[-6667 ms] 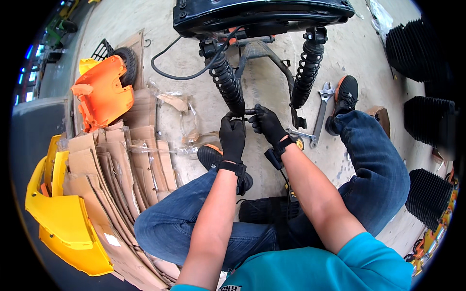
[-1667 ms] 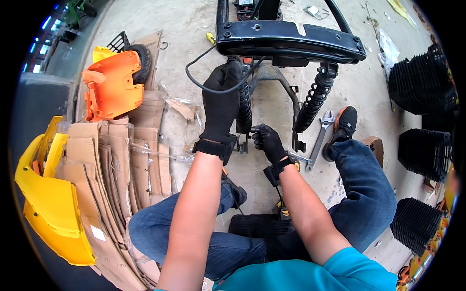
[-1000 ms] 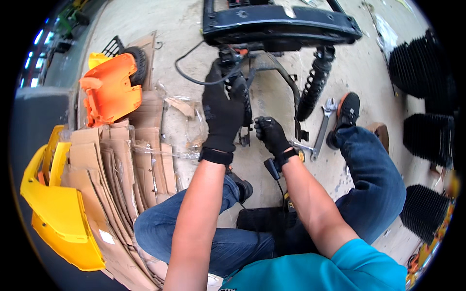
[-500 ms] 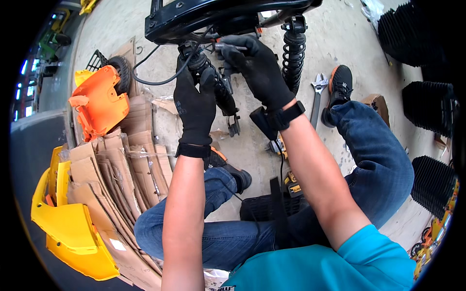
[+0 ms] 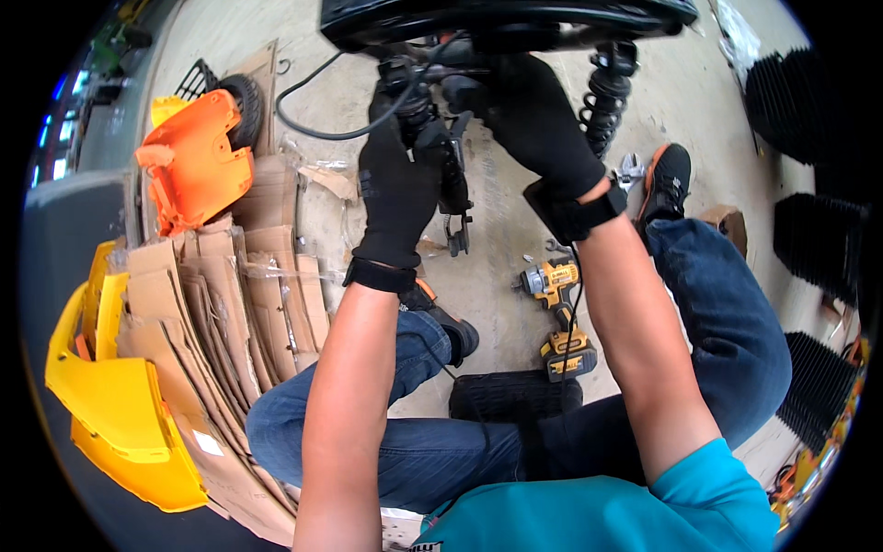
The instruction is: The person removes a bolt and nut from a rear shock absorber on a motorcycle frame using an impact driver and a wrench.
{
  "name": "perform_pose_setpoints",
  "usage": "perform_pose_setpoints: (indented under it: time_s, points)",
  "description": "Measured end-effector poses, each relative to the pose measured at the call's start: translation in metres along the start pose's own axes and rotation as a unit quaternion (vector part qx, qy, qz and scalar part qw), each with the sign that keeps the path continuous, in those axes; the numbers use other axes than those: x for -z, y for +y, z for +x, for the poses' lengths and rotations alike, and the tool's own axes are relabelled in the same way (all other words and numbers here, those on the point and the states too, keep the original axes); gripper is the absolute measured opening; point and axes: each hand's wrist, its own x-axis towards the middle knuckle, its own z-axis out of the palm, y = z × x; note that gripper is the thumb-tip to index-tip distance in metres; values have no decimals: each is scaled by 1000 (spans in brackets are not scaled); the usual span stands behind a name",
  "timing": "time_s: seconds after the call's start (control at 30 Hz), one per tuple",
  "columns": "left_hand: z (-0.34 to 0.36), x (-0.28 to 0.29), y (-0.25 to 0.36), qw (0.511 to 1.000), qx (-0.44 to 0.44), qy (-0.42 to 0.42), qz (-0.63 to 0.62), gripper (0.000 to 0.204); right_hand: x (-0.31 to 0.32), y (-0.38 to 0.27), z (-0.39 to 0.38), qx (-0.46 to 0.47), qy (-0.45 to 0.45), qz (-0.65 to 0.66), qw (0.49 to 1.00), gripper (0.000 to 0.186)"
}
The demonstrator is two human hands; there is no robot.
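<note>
A black metal vehicle frame (image 5: pixel 515 20) spans the top of the view. From its left part hangs a black shock absorber (image 5: pixel 452 184), tilted, its lower end free above the floor. My left hand (image 5: pixel 400 189), in a black glove, is wrapped round the shock absorber's upper part. Beside its top, my gloved right hand (image 5: pixel 538 120) is closed near a slim metal rod (image 5: pixel 460 72) under the frame; blur and shade hide the fingertips. A black cable (image 5: pixel 317 135) loops out to the left. A second coil-spring shock absorber (image 5: pixel 605 101) stands to the right.
On the floor between my legs lies a yellow cordless impact driver (image 5: pixel 556 285). An adjustable wrench (image 5: pixel 631 171) rests near my right shoe. Flattened cardboard (image 5: pixel 216 304), an orange panel (image 5: pixel 198 161) and yellow panels (image 5: pixel 124 405) crowd the left. Black ribbed parts (image 5: pixel 819 244) line the right.
The view has shifted, so the frame and both hands appear further right, and the impact driver shows in full. My right hand has come closer in under the frame; my left keeps its hold.
</note>
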Motion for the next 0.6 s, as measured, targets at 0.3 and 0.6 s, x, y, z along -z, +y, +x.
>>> perform_pose_setpoints:
  time_s: [0.3,0.6]
  points:
    - [7,-5,-6,995,27,-7,-96,37,6,-4,9,-30,-93,18,995,29]
    - [30,11,-12,980,98,-126,-120,45,20,10,18,19,-193,-143,970,29]
